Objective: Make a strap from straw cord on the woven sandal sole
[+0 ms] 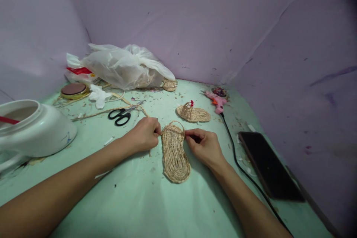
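Note:
A woven straw sole (176,154) lies flat on the green table, with a thin braided loop arching over its far end. My left hand (146,134) is closed at the sole's upper left edge, its fingertips pinching the braided cord there. At the upper right edge, my right hand (205,145) pinches the loop's other side between thumb and forefinger. Beyond the hands sits a second small straw slipper (193,113) with red and white beads on its strap. Black-handled scissors (122,115) rest behind my left hand, beside a length of braided cord (95,114).
A pink glue gun (217,102) and its black cable lie at right, near a dark phone (270,165). A white pot (36,130) stands at far left. Against the back wall are a plastic bag (128,67), a round tin (74,90) and scraps.

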`<state>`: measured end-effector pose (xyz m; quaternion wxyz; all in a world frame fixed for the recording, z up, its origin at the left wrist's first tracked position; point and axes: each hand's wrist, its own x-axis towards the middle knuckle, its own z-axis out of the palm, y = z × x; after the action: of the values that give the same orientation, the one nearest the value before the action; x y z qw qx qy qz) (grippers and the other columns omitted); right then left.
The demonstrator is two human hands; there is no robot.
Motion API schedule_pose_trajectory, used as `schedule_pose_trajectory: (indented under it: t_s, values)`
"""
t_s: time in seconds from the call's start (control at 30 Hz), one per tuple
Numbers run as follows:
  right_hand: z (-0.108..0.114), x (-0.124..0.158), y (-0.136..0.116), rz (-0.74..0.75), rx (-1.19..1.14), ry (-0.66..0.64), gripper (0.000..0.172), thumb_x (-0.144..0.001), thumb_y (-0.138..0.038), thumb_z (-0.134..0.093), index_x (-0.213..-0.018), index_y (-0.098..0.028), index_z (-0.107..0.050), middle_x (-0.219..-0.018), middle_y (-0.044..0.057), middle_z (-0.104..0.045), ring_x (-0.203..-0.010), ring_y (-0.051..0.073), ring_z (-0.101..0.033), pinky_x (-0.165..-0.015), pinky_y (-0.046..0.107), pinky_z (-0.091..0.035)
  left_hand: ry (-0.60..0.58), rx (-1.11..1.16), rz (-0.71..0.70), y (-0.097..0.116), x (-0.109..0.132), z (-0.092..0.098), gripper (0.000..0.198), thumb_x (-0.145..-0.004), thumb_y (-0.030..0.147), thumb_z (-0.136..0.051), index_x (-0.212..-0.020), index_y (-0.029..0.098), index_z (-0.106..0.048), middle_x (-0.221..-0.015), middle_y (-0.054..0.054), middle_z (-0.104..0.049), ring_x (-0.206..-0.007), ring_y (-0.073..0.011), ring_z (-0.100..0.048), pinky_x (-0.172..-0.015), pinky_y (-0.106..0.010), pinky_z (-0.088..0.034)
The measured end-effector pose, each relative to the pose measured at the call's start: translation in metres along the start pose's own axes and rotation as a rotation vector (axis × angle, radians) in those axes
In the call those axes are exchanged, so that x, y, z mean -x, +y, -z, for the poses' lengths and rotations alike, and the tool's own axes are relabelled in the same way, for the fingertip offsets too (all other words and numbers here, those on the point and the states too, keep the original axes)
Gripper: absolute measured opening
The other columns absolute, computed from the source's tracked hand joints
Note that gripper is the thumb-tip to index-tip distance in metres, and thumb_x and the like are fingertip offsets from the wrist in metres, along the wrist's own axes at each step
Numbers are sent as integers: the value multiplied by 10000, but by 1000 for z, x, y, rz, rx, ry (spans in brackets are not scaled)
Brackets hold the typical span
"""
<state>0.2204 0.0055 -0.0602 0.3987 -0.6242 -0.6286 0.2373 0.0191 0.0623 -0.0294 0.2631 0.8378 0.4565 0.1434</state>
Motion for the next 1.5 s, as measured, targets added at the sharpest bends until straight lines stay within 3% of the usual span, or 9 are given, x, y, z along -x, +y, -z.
schedule_pose_trajectory:
  t_s: [0.13,0.47,0.93,1.2,1.5]
  values:
    - [0,-1,0,3,-26,-6,194,-698,-198,-538,-797,-173,-703,-756,41,-713,-668,174,-652,-632,265,-517,-1,-8,-18,1,0,2,214,-544,37,-419,-595,131,-603,-664,-53,-627,-618,-142,-543,-587,-239,-403]
    - [-1,-1,-2,-1,-9,3,101,-679,-188,-547,-729,-166,-632,-612,3,-633,-526,118,-560,-518,219,-450,-7,-19,-9,3,1,3,233,-542,41,-423,-622,129,-624,-661,-51,-628,-617,-145,-541,-560,-234,-388]
    - [-2,-3,-1,-51,-27,-7,100,-666,-215,-559,-710,-168,-635,-608,11,-646,-530,132,-577,-531,238,-464,-15,-23,30,2,-3,4,234,-538,51,-453,-643,119,-652,-619,-48,-634,-585,-148,-547,-539,-239,-393]
    - [-2,-2,-1,-59,-16,-6,108,-671,-219,-554,-716,-165,-636,-617,16,-645,-533,133,-575,-524,239,-462,-11,-44,39,2,-4,8,182,-531,46,-457,-561,115,-623,-630,-66,-626,-612,-160,-559,-582,-248,-420]
    - [-1,-2,-2,-55,-4,-7,103,-668,-212,-554,-719,-170,-634,-623,16,-645,-547,135,-579,-536,237,-462,46,-14,9,0,-3,1,185,-499,48,-422,-520,113,-593,-591,-54,-594,-604,-160,-551,-575,-243,-415]
